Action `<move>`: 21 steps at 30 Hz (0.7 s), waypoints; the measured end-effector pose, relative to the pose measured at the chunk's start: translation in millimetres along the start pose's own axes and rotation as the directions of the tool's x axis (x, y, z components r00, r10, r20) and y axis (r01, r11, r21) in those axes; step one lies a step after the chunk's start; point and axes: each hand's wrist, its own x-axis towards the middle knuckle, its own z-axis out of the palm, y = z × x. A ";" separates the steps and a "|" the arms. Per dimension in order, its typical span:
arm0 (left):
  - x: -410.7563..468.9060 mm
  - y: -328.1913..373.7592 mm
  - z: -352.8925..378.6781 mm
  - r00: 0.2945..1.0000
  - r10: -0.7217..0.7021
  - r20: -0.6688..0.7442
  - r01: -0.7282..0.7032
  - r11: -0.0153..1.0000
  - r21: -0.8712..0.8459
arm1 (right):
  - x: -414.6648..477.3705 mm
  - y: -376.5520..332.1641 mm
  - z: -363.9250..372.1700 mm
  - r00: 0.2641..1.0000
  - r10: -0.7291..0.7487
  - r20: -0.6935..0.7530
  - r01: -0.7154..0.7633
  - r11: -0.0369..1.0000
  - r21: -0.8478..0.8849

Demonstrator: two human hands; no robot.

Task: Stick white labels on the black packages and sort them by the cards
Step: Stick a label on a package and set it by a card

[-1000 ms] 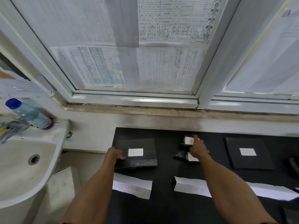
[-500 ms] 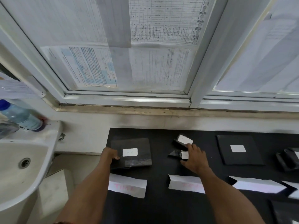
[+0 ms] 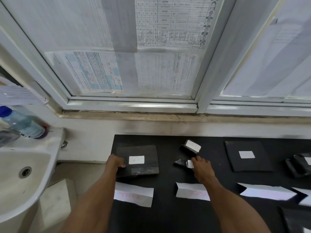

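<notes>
Your left grip (image 3: 116,163) is clamped on the left edge of the large package (image 3: 144,169), with the thumb on top and the fingers hidden under the edge. This package lies flat on the black worktop (image 3: 168,216) at about 10 o'clock. Its long edges run from 9 to 3, and its white label (image 3: 136,160) faces up with faint writing too small to read.

Your right grip (image 3: 201,167) is curled over the right end of the small package (image 3: 180,163), with the fingertips on its label patch (image 3: 190,163). The long axis of this one runs from 9 to 3, and its narrow end points to 9 o'clock.

Just beyond that grip, at 12 o'clock from it, a second small package (image 3: 186,148) lies with its long axis running from 10 to 4. Its label face (image 3: 193,145) is turned up.

At 3 o'clock, well apart, a flat package (image 3: 247,165) lies with a label in its middle. Past it, a dark bundle (image 3: 298,165) is cut off by the picture's edge.

Toward 6 o'clock stand folded white cards. The left card (image 3: 133,196) has pink writing. The middle card (image 3: 190,191) is partly behind your right forearm. The right card (image 3: 265,193) stands further along.

Off the worktop at 9 o'clock is a sink (image 3: 47,165), and its drain (image 3: 25,172) shows in the bowl. A bottle (image 3: 21,123) with a blue cap sits on the sink's rim.
</notes>
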 end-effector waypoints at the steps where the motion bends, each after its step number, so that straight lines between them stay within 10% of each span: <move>1: 1.3 1.0 -0.3 1.000 0.013 -0.009 -0.013 1.000 0.007 | 0.6 -0.4 -2.5 1.000 -0.025 -0.016 0.025 1.000 0.019; 9: -2.6 3.0 4.2 1.000 0.028 -0.003 -0.027 0.996 0.090 | 16.1 8.1 -47.5 0.960 0.048 -0.276 -0.021 0.995 0.100; 21: 9.4 -10.7 -6.2 0.999 0.034 0.039 -0.038 0.995 0.093 | 47.5 -2.8 -54.4 0.981 0.184 -0.054 -0.174 0.973 0.154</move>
